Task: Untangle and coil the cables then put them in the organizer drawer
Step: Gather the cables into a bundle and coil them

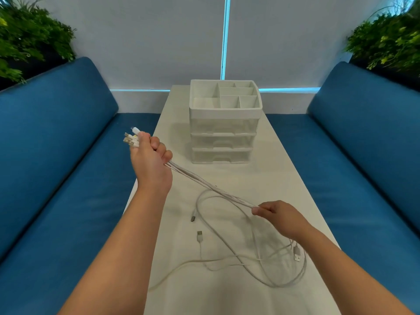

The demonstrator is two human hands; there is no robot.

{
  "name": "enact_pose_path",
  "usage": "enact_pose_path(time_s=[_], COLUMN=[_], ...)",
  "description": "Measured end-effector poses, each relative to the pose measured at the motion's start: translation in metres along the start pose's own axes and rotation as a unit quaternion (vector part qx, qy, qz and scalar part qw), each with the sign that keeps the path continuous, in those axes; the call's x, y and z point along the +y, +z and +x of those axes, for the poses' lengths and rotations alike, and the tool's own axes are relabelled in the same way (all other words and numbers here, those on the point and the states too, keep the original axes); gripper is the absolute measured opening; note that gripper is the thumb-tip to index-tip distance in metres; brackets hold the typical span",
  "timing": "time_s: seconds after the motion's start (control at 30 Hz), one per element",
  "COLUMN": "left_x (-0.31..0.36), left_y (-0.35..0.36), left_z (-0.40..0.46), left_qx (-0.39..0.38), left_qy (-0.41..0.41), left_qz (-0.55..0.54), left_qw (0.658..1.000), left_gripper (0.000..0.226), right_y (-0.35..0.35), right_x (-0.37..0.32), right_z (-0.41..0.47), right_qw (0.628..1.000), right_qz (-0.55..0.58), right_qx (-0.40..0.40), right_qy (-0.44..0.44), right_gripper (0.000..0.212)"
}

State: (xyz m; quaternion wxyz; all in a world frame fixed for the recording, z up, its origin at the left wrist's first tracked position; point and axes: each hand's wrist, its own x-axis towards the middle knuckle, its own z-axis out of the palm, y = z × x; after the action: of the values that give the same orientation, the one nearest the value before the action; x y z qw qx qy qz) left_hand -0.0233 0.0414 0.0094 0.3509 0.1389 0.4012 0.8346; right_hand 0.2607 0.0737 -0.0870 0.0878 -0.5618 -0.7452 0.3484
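My left hand [151, 155] fists the cables [211, 187] | right hand [278, 215] pinches them — strands taut between, slanting toward me | slack nearer right

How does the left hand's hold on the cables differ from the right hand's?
The left hand is raised with a full fist around the cable bundle, plug ends sticking out above it; the right hand sits lower, near the table, and only pinches the strands between fingertips. The left is nearer the organizer; the right is above the loose loops. Both hold the same bundle, stretched between them.
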Motion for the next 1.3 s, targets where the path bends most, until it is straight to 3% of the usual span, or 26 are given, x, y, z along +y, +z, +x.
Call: enact_pose_path(time_s=[0.07,0.13,0.23,0.37,0.47,0.6,0.73,0.8,0.87,0.97,1.2,1.3], left_x=[0.003,0.01,0.022,0.032,0.031,0.023,0.018,0.021,0.025,0.026,0.021,0.017], left_y=[0.005,0.008,0.007,0.005,0.009,0.01,0.008,0.008,0.008,0.006,0.006,0.004], left_z=[-0.003,-0.001,0.009,0.023,0.023,0.017,0.012,0.013,0.015,0.017,0.019,0.019], left_qx=[-0.007,-0.005,-0.001,0.007,-0.001,-0.001,0.005,0.009,0.015,0.022,0.033,0.036], left_qy=[0.016,0.037,0.053,0.061,0.061,0.047,0.037,0.036,0.038,0.038,0.023,0.013], left_qz=[0.013,0.015,0.008,-0.01,-0.006,0.0,0.004,-0.004,-0.011,-0.011,-0.023,-0.022], left_qw=[1.0,0.999,0.999,0.998,0.998,0.999,0.999,0.999,0.999,0.999,0.999,0.999], left_gripper=[0.026,0.028,0.03,0.032,0.033,0.031,0.031,0.03,0.028,0.026,0.029,0.029], right_y=[0.006,0.008,0.005,0.001,-0.002,0.007,0.018,0.018,0.013,0.0,-0.011,-0.006], right_x=[0.0,0.0,0.002,0.0,0.001,0.008,0.022,0.024,0.019,0.012,0.013,0.016], right_z=[0.001,-0.004,-0.013,-0.022,-0.022,-0.015,-0.001,0.002,0.0,-0.008,-0.023,-0.024], right_qw=[0.998,0.997,0.957,0.913,0.941,0.99,0.982,0.988,0.992,0.958,0.961,0.977], right_qz=[-0.053,0.062,0.272,0.375,0.31,0.095,-0.141,-0.09,0.086,0.285,0.275,0.21], right_qx=[0.029,-0.016,-0.097,-0.159,-0.138,-0.063,0.082,0.088,0.067,0.041,0.008,0.002], right_qy=[0.018,0.03,0.013,0.0,-0.017,-0.084,-0.097,-0.094,-0.059,-0.002,-0.022,-0.037], right_gripper=[0.047,0.054,0.05,0.039,0.04,0.034,0.027,0.024,0.024,0.03,0.054,0.047])
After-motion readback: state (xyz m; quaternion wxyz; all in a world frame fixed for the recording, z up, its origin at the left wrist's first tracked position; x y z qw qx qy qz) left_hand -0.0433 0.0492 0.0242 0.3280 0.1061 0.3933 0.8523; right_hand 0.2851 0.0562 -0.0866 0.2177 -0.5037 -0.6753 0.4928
